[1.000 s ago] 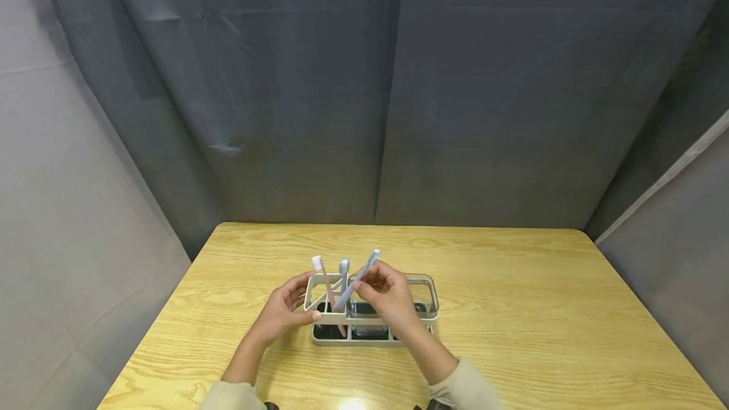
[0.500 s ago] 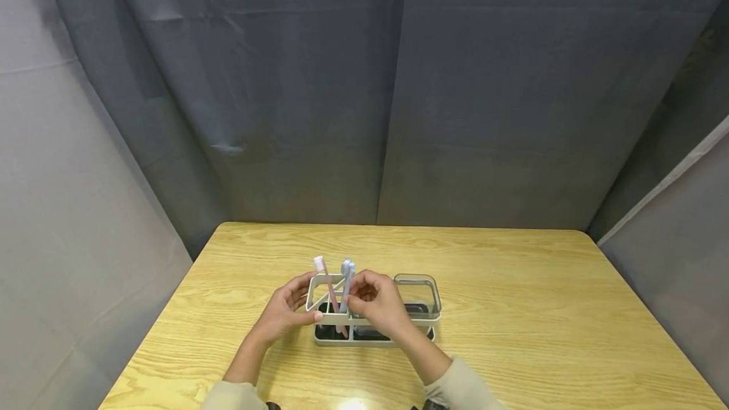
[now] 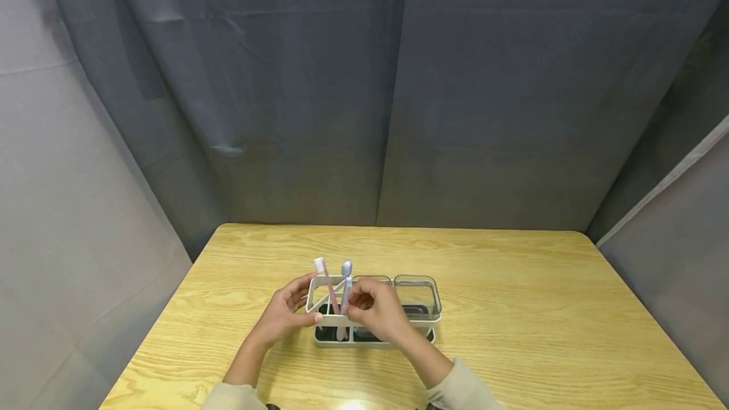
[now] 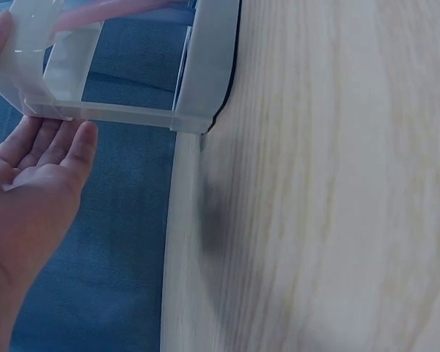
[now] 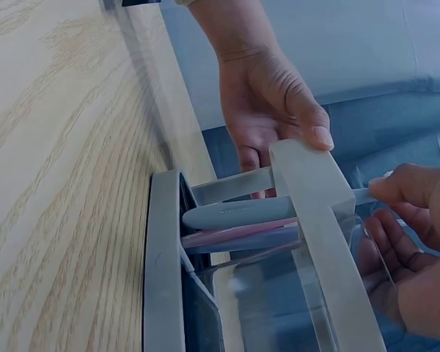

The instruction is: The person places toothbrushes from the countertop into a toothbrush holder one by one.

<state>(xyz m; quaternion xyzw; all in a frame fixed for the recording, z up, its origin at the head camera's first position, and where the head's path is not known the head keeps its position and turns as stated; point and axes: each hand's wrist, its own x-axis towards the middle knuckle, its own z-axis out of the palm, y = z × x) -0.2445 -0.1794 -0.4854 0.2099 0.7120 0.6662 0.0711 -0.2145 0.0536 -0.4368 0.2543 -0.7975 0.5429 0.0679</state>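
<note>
A white toothbrush holder (image 3: 426,322) with a two-level frame stands on the table. My left hand (image 3: 283,314) grips its left end, thumb on the front of the upper rim and fingers behind. With thumb and fingertips, my right hand (image 3: 383,314) pinches a light blue toothbrush (image 3: 345,296) near its head. In the right wrist view, the handle (image 5: 238,213) of this toothbrush passes down through the upper frame, its end close over the dark base. A pink toothbrush (image 3: 332,293) and another bluish toothbrush (image 3: 346,267) lean in the left section beside it.
Two clear cups sit in the holder; the right cup (image 3: 417,280) shows fully, the other is partly behind my right hand. The wooden table (image 3: 524,309) extends on both sides. Grey curtains (image 3: 285,112) hang behind and beside it.
My right hand has moved left and lowered the light blue toothbrush, which went from tilted to nearly upright, into the holder's left section. My left hand has kept its grip.
</note>
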